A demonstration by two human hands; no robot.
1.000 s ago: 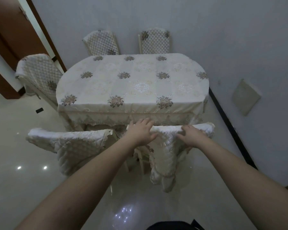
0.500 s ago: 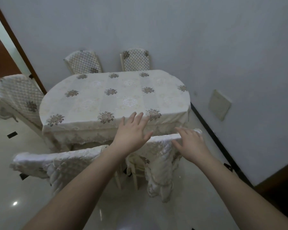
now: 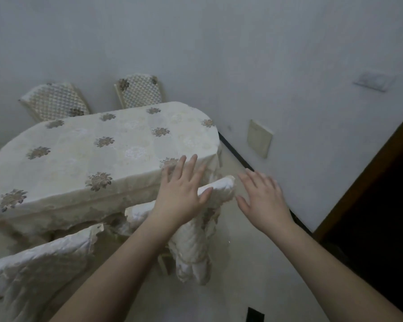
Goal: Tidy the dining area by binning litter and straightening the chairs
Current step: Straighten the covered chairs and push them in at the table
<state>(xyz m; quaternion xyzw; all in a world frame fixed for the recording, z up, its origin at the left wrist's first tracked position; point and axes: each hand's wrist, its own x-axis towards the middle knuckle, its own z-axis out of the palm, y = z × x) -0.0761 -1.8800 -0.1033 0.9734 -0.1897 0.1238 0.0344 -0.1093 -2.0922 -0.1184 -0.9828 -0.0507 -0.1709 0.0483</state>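
**Cream-covered chair at table's near right corner**

Quilted cream chair (image 3: 215, 187) stands tucked at the cloth-covered table (image 3: 98, 156). Left hand (image 3: 180, 196) spread flat above its top rail, fingers straight. Right hand (image 3: 263, 201) hovers just beside the rail end, fingers relaxed, grasping nothing

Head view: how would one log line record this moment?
left hand: open, off chair | right hand: open | white quilted-cover chair: at table

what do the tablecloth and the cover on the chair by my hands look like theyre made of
Cream flower-patterned tablecloth: looks like woven damask-type fabric with a soft sheen; its lacy hem hangs limp. White quilted chair cover: likely satin-like padded cloth, glossy with stitched puckers and folds.
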